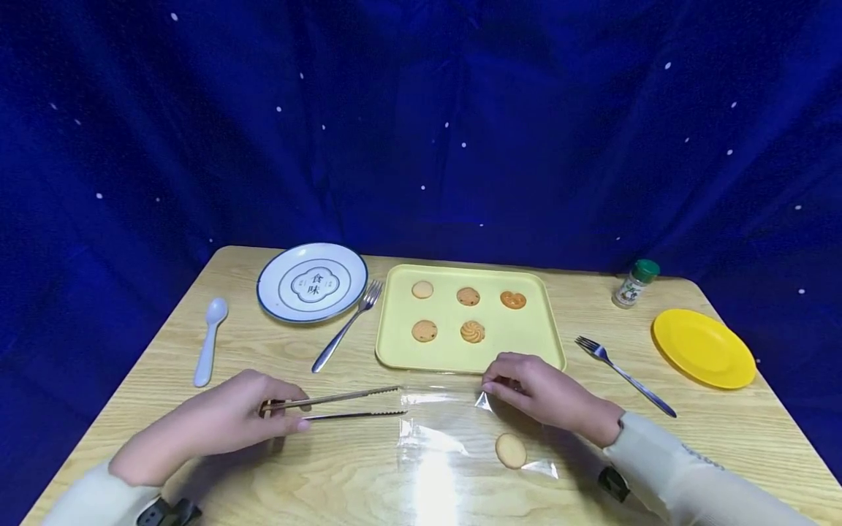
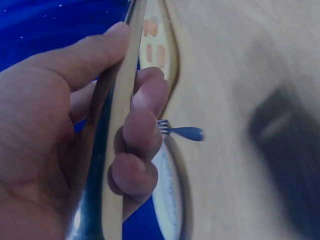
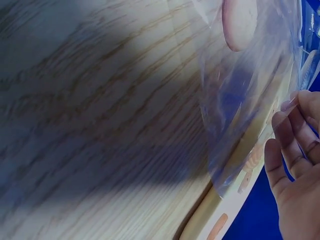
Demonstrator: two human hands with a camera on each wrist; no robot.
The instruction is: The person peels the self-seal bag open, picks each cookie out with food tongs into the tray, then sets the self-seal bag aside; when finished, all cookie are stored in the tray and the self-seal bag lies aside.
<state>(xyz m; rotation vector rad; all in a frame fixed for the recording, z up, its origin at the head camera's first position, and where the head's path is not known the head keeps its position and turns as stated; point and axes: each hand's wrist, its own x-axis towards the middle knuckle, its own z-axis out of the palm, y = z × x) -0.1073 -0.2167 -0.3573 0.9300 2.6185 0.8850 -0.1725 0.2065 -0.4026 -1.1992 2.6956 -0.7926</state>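
Metal tongs [image 1: 329, 400] are gripped in my left hand [image 1: 230, 413], their toothed tips apart and pointing right over the table. In the left wrist view the thumb and curled fingers close round the tongs [image 2: 117, 100]. My right hand [image 1: 546, 391] pinches the edge of a clear plastic bag [image 1: 427, 431] just in front of the tray. One round cookie [image 1: 511, 451] is inside the bag, near its right end; the right wrist view shows the cookie [image 3: 240, 25] through the film. Behind the bag, a pale yellow tray [image 1: 526, 347] carries several cookies, one of them heart-shaped [image 1: 513, 299].
Left of the tray are a white plate with a blue rim [image 1: 312, 283], a fork [image 1: 349, 325] and a pale blue spoon [image 1: 210, 341]. To the right lie another fork [image 1: 625, 376], a green-capped shaker [image 1: 635, 283] and a yellow plate [image 1: 704, 348]. A dark blue curtain [image 1: 421, 131] hangs behind.
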